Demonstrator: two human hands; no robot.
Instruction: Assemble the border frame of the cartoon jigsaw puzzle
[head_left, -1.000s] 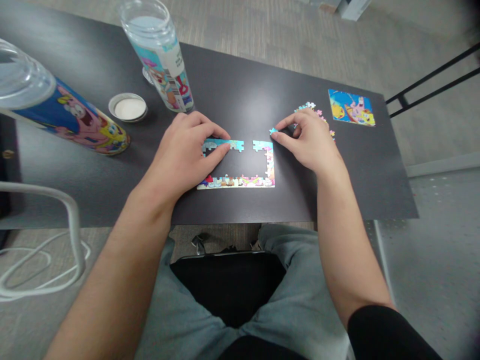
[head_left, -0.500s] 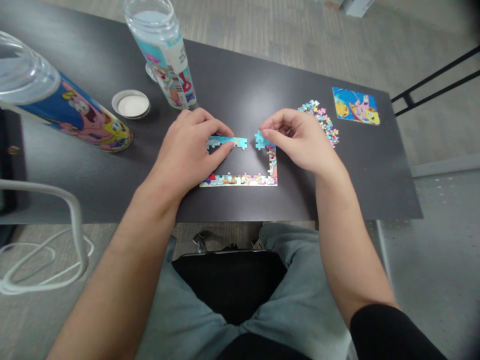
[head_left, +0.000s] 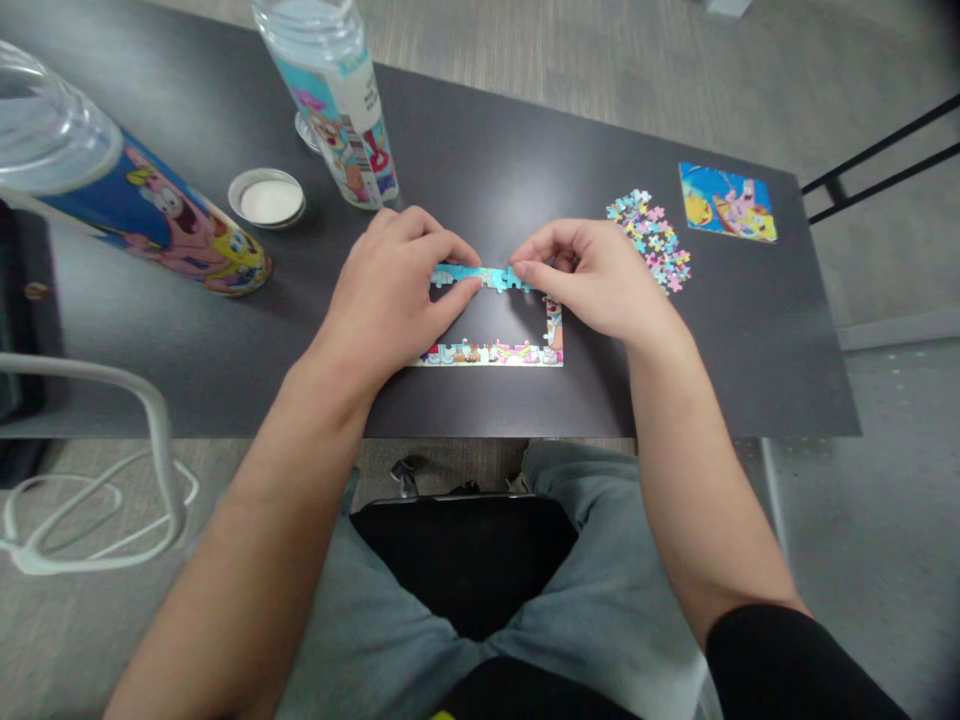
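Observation:
A jigsaw border with a dark gap in its middle lies on the table in front of me. My left hand (head_left: pixel 394 285) grips the blue puzzle strip (head_left: pixel 491 278) of its far side between thumb and fingers. My right hand (head_left: pixel 600 272) pinches a blue puzzle section (head_left: pixel 519 281) at the far right corner; the two blue parts meet edge to edge, though I cannot tell if they interlock fully. The near border strip (head_left: pixel 502 355) and the short right side (head_left: pixel 553 322) are joined. My left hand hides the border's left side.
Loose puzzle pieces (head_left: pixel 652 240) lie in a pile beyond my right hand, beside a cartoon picture card (head_left: pixel 727 202). Two clear-topped cartoon canisters (head_left: pixel 187 225) and a round white lid (head_left: pixel 268 199) stand to the left. A pale cable (head_left: pixel 154 420) loops past the table edge.
The gap between the far blue strip and the right-hand blue section has closed. My hands have come nearer each other, and the view has shifted slightly.

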